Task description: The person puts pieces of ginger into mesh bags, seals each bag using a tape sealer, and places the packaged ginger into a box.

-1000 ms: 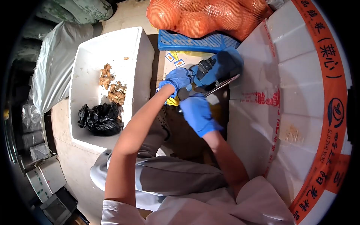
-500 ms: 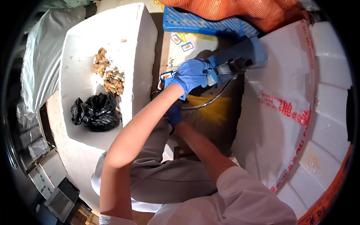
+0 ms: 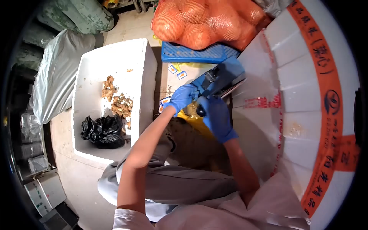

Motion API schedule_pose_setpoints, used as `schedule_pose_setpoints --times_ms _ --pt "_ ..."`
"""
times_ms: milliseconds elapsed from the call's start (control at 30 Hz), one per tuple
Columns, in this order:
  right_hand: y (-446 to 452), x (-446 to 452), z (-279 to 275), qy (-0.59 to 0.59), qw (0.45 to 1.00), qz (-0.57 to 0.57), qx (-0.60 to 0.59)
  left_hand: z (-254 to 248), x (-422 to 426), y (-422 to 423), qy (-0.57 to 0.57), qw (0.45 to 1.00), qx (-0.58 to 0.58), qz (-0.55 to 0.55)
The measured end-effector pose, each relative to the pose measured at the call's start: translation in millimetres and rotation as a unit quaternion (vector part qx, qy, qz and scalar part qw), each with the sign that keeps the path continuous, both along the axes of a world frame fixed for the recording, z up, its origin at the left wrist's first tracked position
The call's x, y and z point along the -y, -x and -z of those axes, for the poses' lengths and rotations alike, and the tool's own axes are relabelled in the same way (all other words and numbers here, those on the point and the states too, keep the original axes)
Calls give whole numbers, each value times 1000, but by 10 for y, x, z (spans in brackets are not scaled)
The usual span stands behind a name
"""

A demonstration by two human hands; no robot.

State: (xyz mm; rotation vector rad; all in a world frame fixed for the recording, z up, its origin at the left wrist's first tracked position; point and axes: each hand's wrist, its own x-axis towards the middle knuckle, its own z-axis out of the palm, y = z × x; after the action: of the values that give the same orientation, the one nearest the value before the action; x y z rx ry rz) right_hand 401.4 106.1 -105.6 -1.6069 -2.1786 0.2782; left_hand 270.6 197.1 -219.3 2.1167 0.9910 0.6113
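My left hand [image 3: 183,98], in a blue glove, is closed at the near end of a blue lever machine [image 3: 226,78]. Below its fingers hangs a yellow net bag [image 3: 197,124] with pale brown lumps inside. The bag's neck is hidden by the hand. My right hand [image 3: 219,119], also blue-gloved, wraps round the machine's lever handle [image 3: 200,111], whose black knob shows at the thumb side. A black fitting [image 3: 211,75] sits on top of the machine. Small blue-edged cards [image 3: 181,74] lie on the surface beyond my left hand, and others are beside its wrist.
To the left, a white foam box [image 3: 151,73] holds pieces of ginger [image 3: 122,105] and a crumpled black plastic bag [image 3: 103,130]. An orange net sack [image 3: 207,23] rests behind a blue crate-like panel [image 3: 199,53]. White foam boxes with orange tape [image 3: 326,92] stand at the right.
My right hand has come up from below the left forearm to beside the machine, bringing the lever handle up. The left hand stays at the machine's end. The view has shifted.
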Motion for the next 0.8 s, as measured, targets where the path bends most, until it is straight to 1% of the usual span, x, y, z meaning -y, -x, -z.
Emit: schedule_pose_setpoints --times_ms 67,100,133,167,200,233,267,300,333,367,400,433,467,500,533,567,600,633,667,733,767,800 --pt "-39 -22 197 -79 996 -17 -37 -24 138 5 28 1000 -4 2" --pt "-39 26 50 -56 998 -22 -25 60 179 -4 22 999 -9 46" --pt "-43 68 8 -67 997 -30 -24 -63 330 -18 -27 997 1 67" --pt "-42 140 31 -146 981 89 -90 -171 482 -70 15 998 -60 21" --pt "-63 250 87 -216 941 208 -155 -223 635 -110 62 991 -118 -23" --pt "-136 379 215 -219 941 203 -156 -119 738 -96 86 987 -137 -24" --pt "-264 502 432 -141 947 236 -165 -2 790 -82 110 981 -155 -25" --pt "-419 602 671 -57 947 268 -170 -9 855 -20 171 983 -59 13" --pt "-521 620 718 72 955 148 -247 -156 882 -16 245 969 -22 18" --pt "-562 716 776 104 976 95 -167 -308 952 12 256 967 7 16" --pt "-462 794 604 134 986 42 -86 -466 1029 53 265 963 34 15" --pt "-414 849 737 80 992 5 -95 -560 1103 88 331 937 114 11" --pt "-361 908 861 24 994 -33 -102 -662 1176 125 327 938 114 8" --pt "-266 956 737 224 966 14 -127 -885 1258 166 368 906 210 -1" --pt "-179 896 658 331 911 -47 -241 -1106 1308 207 402 864 303 -9" --pt "-137 923 540 371 883 -42 -285 -1263 1333 250 410 850 332 -17" --pt "-31 948 232 408 852 -37 -327 -1448 1358 284 416 835 360 -25" --pt "40 970 184 403 821 -20 -403 -1860 1441 290 489 764 419 -44" --pt "92 953 -57 407 782 -94 -463 -2087 1454 327 491 746 449 -21" --pt "170 978 -411 304 797 -74 -516 -2365 1433 385 445 754 483 -23" --pt "187 978 -566 267 800 -72 -533 -2493 1397 407 413 780 469 3" --pt "194 1005 -753 259 802 -79 -532 -2677 1469 429 405 772 488 -33"
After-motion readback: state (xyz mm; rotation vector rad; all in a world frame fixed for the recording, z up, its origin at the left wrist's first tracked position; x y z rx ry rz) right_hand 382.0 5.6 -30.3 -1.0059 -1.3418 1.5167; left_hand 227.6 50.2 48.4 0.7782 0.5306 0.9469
